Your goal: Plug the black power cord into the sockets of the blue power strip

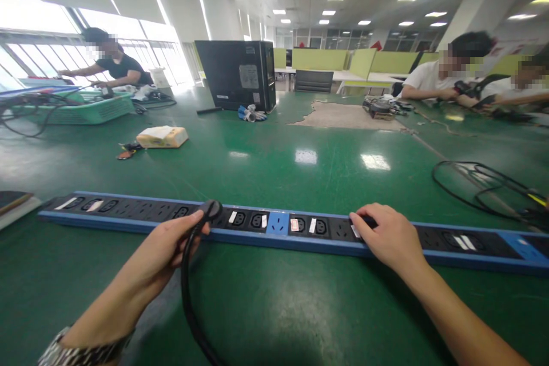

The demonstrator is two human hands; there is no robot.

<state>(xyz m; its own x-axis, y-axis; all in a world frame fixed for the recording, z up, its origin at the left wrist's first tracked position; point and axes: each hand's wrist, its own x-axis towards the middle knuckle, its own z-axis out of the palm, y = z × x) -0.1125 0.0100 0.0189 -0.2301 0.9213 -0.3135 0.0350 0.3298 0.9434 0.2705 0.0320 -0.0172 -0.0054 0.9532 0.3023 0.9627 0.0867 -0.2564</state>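
1. Both hands are at the power strip (278, 223). The left hand (165, 246) is closed around a black plug (211, 207), pinching it between thumb and fingers right at the strip's top face. The right hand (388, 234) lies palm down on the strip further right, fingers bent over its top; I cannot tell whether it grips anything beneath them.
2. From the plug, a thick black cable (186, 297) curves down past the left wrist toward the near edge of the view.
3. Room to move: the green surface (300, 309) is bare between the strip and the near edge, apart from the cable. Beyond the strip a wide glossy stretch runs far back.
4. Edges: the strip spans almost the whole width, its left end near a flat book (15, 203) and its right end running out of view. A loop of black wire (480, 183) lies just beyond the strip on the right.
5. Far left sit a tissue box (162, 137) and a green basket (86, 108); a computer tower (235, 74) stands far centre. Other people sit at the far left and far right, well apart from the strip.
6. The strip itself is long and low, with a blue frame, a black face and a row of sockets, some with small white labels, and one blue socket block in the middle.
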